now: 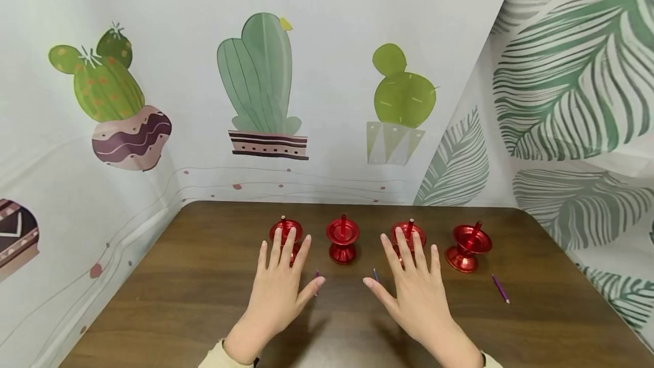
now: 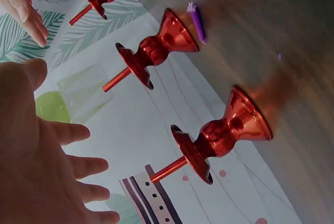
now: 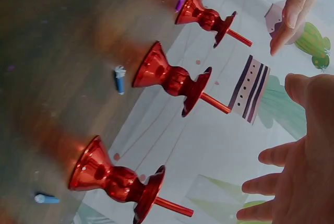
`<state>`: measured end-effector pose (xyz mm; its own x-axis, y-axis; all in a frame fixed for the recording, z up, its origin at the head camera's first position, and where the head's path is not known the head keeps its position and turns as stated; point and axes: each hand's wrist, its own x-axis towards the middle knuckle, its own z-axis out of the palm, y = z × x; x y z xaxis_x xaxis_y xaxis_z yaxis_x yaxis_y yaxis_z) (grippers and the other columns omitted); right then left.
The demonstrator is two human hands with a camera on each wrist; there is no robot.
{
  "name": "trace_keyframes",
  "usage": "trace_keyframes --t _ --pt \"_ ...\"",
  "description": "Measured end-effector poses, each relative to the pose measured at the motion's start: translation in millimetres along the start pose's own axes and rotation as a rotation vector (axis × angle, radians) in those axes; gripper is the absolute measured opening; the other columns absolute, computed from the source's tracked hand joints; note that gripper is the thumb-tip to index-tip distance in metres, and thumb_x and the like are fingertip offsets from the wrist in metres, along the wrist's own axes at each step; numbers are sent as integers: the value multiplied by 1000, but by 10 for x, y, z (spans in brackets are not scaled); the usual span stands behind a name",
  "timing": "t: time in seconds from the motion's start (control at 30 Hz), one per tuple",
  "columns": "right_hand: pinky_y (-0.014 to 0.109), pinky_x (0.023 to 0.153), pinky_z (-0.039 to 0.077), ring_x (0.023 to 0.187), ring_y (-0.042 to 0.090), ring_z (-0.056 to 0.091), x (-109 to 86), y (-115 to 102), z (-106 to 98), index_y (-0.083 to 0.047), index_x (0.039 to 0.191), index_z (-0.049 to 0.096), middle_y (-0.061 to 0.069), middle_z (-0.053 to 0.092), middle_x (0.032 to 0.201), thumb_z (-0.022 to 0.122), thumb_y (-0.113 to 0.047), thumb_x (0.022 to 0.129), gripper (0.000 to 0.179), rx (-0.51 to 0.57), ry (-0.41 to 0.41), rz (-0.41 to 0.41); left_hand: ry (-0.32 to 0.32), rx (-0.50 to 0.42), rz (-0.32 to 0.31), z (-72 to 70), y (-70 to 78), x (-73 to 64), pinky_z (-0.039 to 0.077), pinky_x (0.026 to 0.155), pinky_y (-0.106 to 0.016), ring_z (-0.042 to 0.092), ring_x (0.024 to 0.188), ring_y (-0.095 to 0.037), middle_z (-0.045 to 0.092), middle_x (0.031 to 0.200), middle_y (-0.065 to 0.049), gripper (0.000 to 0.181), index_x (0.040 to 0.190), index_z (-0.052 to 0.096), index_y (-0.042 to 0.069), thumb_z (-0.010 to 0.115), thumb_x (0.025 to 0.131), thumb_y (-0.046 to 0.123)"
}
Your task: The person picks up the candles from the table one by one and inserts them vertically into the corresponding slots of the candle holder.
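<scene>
Several red metallic candle holders, each a flared foot with a dish and an upright tube, stand in a row. My left hand (image 1: 278, 294) hovers over the table, palm down, fingers spread. Its fingertips overlap the leftmost candle holder (image 1: 284, 224) and partly hide it. To its right, the second candle holder (image 1: 343, 238) is in full view. My right hand (image 1: 419, 294) is spread likewise, overlapping the third candle holder (image 1: 411, 225). Beyond it is the rightmost candle holder (image 1: 466, 247). Both wrist views show the hands holding nothing, apart from the candle holders.
Small slim sticks lie on the brown table (image 1: 179, 277) in front of the row: a purple stick (image 1: 501, 289) at right, a blue stick (image 1: 375, 275) by the right thumb, another purple stick (image 1: 317, 275) by the left. Behind hangs a cactus-patterned cloth (image 1: 332, 72).
</scene>
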<state>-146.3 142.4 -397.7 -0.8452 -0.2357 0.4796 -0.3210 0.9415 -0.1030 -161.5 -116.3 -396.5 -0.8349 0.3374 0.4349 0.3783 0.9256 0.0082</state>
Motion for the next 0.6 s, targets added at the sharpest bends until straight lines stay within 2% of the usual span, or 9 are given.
trace_keyframes --t 0.23,0.43,0.6 --pt "58 114 0 144 41 13 148 -81 -41 -18 154 25 16 24 156 46 -64 91 81 21 33 -34 61 -23 15 -89 -62 117 11 113 -58 14 144 -39 31 153 -19 71 149 37 13 53 92 54" --pt "60 113 8 143 39 17 297 -166 -67 -16 153 27 14 26 156 50 -58 92 77 55 57 -58 106 -88 32 -136 -132 235 10 114 -57 20 142 -40 33 150 -20 70 148 38 11 57 92 49" --pt "61 111 13 144 36 19 380 -215 -46 -15 152 28 11 27 156 56 -52 92 76 120 62 -77 172 -181 47 -125 -249 313 14 114 -56 27 138 -40 39 145 -20 71 145 40 8 66 88 41"
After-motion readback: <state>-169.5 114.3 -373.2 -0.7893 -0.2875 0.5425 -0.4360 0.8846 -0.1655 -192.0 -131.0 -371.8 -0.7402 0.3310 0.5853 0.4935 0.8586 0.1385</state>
